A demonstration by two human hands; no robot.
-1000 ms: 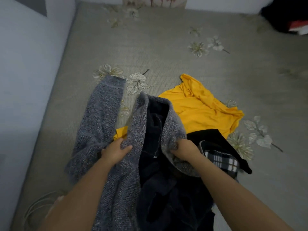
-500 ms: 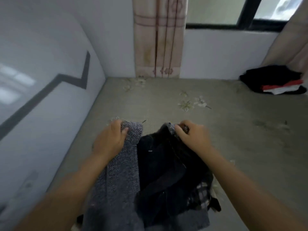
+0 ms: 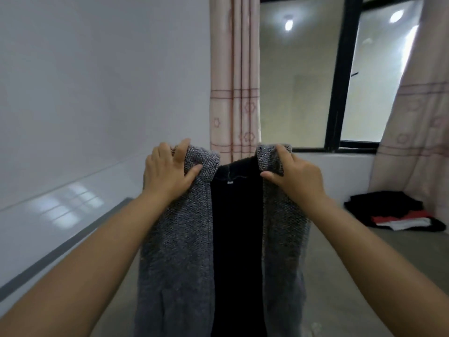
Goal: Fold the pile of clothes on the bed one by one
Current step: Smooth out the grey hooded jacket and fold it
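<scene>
So the person's got the grey knit cardigan up in the air in front of them, held by the two top corners of its front panels. The left hand has its thumb and fingers pinched around the top of the left panel, and the right hand is doing the same on the right panel, thumb in front and fingers curled over the top edge. Both arms are stretched out, and the cardigan hangs straight down from the hands, open at the front so you can see the dark lining (there's a tiny white tag near the collar).

Below and behind it is the bed with its greyish cover. Over at the far right on the bed, well apart from the cardigan, sits a small heap of clothes, mostly black with red and white bits showing. Behind all that: a pink patterned curtain, a black-framed window, and the plain white wall on the left.
</scene>
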